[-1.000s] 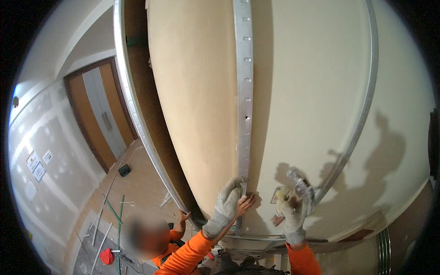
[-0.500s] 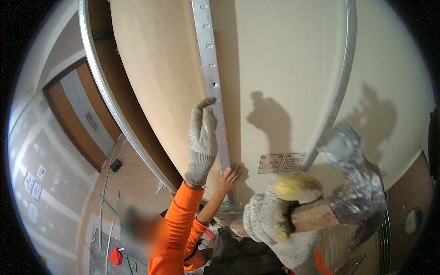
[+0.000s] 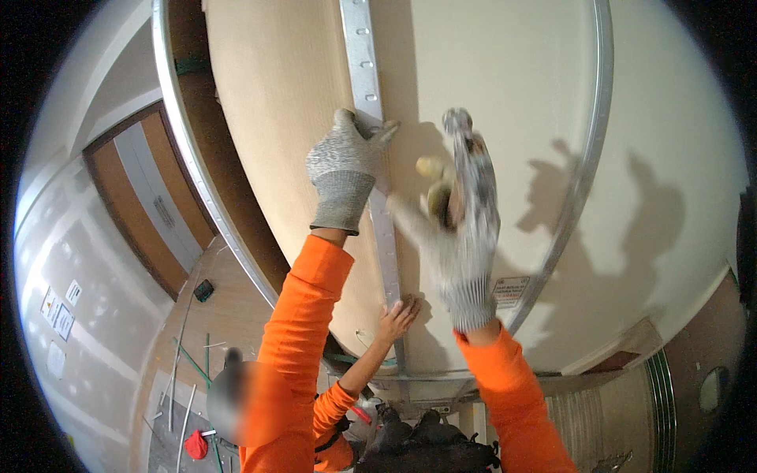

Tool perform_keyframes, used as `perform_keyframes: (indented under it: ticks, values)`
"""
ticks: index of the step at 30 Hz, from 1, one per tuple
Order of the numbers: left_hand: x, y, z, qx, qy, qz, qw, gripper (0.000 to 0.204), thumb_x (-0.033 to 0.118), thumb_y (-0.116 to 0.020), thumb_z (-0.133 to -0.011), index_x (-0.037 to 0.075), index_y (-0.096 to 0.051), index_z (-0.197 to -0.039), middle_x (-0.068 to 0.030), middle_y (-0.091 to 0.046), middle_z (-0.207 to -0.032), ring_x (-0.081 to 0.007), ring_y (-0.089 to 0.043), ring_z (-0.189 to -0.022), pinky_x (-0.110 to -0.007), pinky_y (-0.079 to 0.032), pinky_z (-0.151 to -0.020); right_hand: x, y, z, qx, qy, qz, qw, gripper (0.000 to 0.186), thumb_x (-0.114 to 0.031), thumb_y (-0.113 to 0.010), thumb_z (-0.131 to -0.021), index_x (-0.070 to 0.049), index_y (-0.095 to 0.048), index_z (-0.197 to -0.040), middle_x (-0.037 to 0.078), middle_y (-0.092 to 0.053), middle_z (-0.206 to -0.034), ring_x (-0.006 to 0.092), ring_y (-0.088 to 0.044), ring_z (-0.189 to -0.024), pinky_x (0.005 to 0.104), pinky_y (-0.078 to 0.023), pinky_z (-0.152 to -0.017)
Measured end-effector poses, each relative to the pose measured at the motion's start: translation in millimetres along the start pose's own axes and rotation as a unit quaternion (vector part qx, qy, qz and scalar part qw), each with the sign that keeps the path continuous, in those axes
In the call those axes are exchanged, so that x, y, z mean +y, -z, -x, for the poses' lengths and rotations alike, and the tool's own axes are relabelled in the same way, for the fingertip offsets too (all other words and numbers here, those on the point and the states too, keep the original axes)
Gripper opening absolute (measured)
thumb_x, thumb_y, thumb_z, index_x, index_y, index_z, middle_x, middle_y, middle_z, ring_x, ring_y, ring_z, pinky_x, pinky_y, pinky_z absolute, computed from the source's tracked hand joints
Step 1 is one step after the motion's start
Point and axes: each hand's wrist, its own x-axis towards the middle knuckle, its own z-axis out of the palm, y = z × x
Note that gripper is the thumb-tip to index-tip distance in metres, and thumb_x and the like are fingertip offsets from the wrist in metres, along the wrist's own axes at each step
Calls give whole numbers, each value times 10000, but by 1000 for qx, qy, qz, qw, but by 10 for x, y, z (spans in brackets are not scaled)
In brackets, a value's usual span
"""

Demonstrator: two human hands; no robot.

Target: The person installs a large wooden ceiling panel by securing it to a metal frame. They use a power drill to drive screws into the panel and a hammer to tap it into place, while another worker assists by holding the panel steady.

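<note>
My left hand [image 3: 343,162], in a grey knit glove, is closed around the upright slotted metal channel [image 3: 384,248], with a finger reaching across its face. Right of the channel my raised right hand [image 3: 465,264], in a pale glove with yellowed fingertips, is closed on a hammer [image 3: 475,169]. The hammer's grey, speckled head is seen nearly edge-on and blurred, and its wooden handle is mostly hidden by the fingers. Lower down, a co-worker's bare hand [image 3: 400,318] presses on the channel near its foot.
Behind the channel stands a curved cream panel [image 3: 505,94]. Curved metal strips [image 3: 579,197] run along it on the right and at the far left. The co-worker [image 3: 260,402] crouches at lower left. Thin rods [image 3: 185,422] and a red item [image 3: 196,444] lie on the floor.
My left hand has gone from outstretched fingers beside the channel to gripping it higher up. My right hand has risen leftward with the hammer, toward the panel. The co-worker's hand stays low on the channel.
</note>
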Motion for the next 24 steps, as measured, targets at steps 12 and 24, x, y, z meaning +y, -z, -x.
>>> perform_keyframes:
  ticks: [12, 24]
  values:
    - [120, 20, 2, -58, -14, -56, 997, 378, 382, -535, -930, 46, -638, -1070, -184, -703, -974, -330, -694, -942, -446, -536, -808, 442, -732, -1141, 64, -35, 136, 988, 734, -606, -781, -697, 84, -628, -898, 198, -659, -751, 340, -672, -695, 438, -536, -645]
    - [-163, 128, 546, -54, -34, 70, 995, 526, 536, -557, -910, 17, -607, -978, -204, -679, -793, -306, -702, -776, -425, -538, -706, 490, -619, -1026, 23, -13, 69, 997, 749, -580, -772, -707, 27, -593, -1109, 236, -657, -1001, 397, -653, -979, 459, -520, -835]
